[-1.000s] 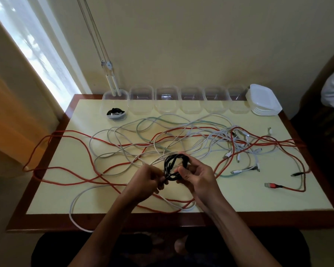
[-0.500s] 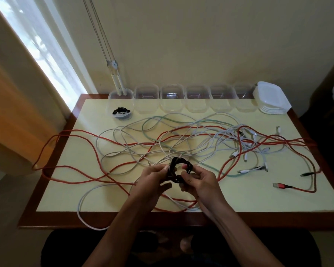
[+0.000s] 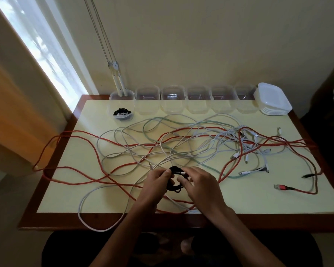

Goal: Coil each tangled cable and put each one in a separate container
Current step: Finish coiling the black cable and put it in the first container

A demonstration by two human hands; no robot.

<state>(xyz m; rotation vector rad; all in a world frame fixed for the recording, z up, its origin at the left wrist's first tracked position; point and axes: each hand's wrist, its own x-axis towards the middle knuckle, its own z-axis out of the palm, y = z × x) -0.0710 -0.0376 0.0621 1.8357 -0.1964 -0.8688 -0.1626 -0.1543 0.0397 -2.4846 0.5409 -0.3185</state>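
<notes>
Both hands, the left hand (image 3: 158, 180) and the right hand (image 3: 199, 184), pinch a small black cable coil (image 3: 174, 185) near the surface's front edge. The coiling looks finished; next it needs carrying to an empty container (image 3: 147, 100) along the back edge.

Table (image 3: 258, 201) in front of me: pale yellow top, dark wood border. Plain cream wall (image 3: 201, 45) at 12 o'clock. Bright window (image 3: 42, 49) at 10 o'clock, daylight coming in from there. Orange curtain (image 3: 14, 116) at 9 o'clock. Two thin rods (image 3: 104, 47) lean against wall, 11 o'clock. Floor pale at 7 o'clock.
</notes>
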